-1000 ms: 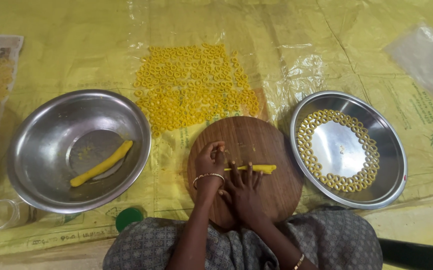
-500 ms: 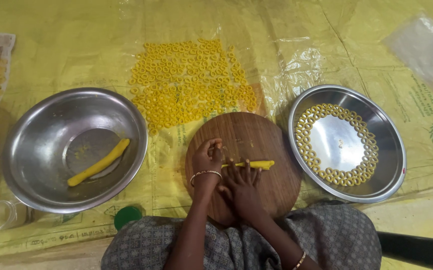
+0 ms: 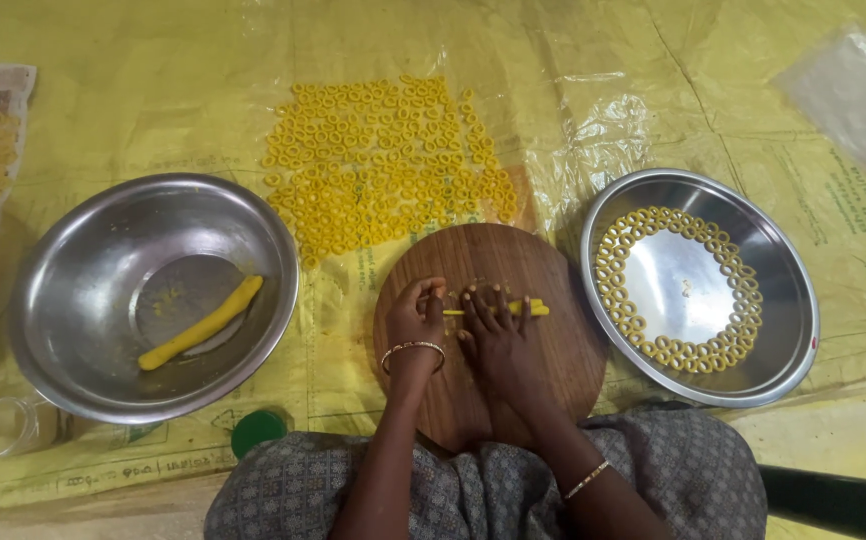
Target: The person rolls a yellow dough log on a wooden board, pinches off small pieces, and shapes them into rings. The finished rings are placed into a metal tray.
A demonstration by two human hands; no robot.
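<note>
We pressed our right hand [image 3: 498,335] flat, fingers spread, on a yellow dough strip [image 3: 513,309] across the wooden board [image 3: 553,275]; our left hand [image 3: 416,310], loosely curled, pinched its end.

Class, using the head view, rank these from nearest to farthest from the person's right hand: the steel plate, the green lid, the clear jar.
From the right hand:
1. Steel plate, just to its right.
2. Green lid, lower left.
3. Clear jar, far left edge.

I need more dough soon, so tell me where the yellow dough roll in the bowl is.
In the head view, the dough roll lies slantwise in the steel bowl at left, left of the round wooden board and apart from both hands.
</note>
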